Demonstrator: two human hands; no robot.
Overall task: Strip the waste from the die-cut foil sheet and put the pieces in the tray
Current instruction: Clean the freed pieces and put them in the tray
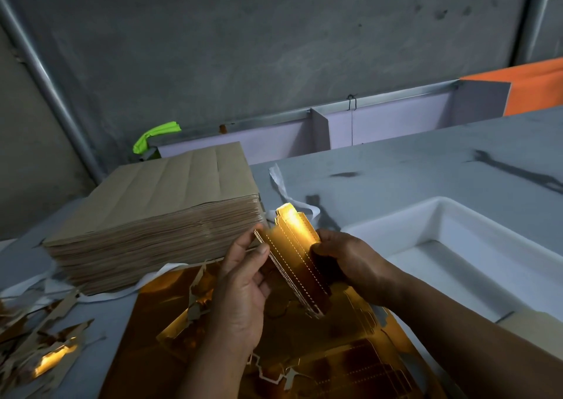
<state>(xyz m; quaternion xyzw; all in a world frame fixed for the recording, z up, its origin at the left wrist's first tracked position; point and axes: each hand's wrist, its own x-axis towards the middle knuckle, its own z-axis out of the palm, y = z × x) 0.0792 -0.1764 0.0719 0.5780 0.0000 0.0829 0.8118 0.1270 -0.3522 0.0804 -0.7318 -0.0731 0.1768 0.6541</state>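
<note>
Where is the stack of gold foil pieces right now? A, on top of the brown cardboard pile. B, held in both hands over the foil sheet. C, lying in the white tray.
B: the left hand and right hand both hold the stack of gold pieces over the foil sheet, beside the white tray.

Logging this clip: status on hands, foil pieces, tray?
Gripping foil pieces: left hand, right hand. Held over foil sheet. Path to tray at right open.
</note>
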